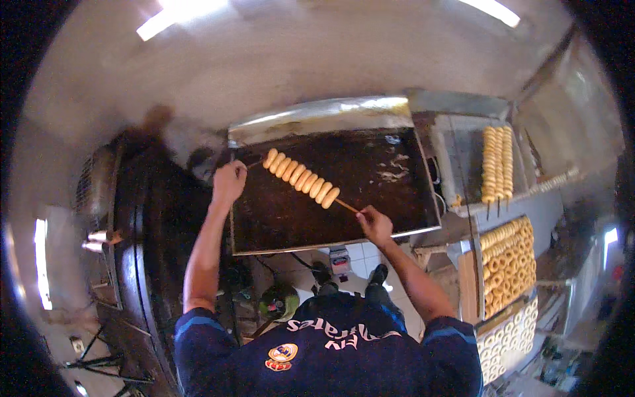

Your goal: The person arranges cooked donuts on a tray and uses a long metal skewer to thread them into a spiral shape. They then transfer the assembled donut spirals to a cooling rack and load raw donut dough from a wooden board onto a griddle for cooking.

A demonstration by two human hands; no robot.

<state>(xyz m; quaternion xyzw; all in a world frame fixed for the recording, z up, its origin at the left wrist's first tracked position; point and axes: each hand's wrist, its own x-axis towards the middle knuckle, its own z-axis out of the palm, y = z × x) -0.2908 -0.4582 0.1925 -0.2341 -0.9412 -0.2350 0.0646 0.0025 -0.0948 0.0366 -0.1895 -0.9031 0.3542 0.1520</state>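
Observation:
A row of golden ring doughnuts [301, 177] is threaded on a thin wooden stick [348, 206], held slantwise above a wide dark oil fryer [284, 218]. My left hand [229, 182] is closed round the stick's far left end, by the fryer's left edge. At the other end, my right hand [375, 225] pinches the stick near the front right of the fryer. The doughnuts sit packed side by side between both hands. A few pale bits float on the dark surface at the far right.
Right of the fryer, a metal tray [458, 159] bears more loaded doughnut sticks [497, 162]. Nearer me stands a tray of browned doughnuts [509, 264], then a board of pale raw rings [508, 341]. A dark metal unit [155, 264] runs along the left.

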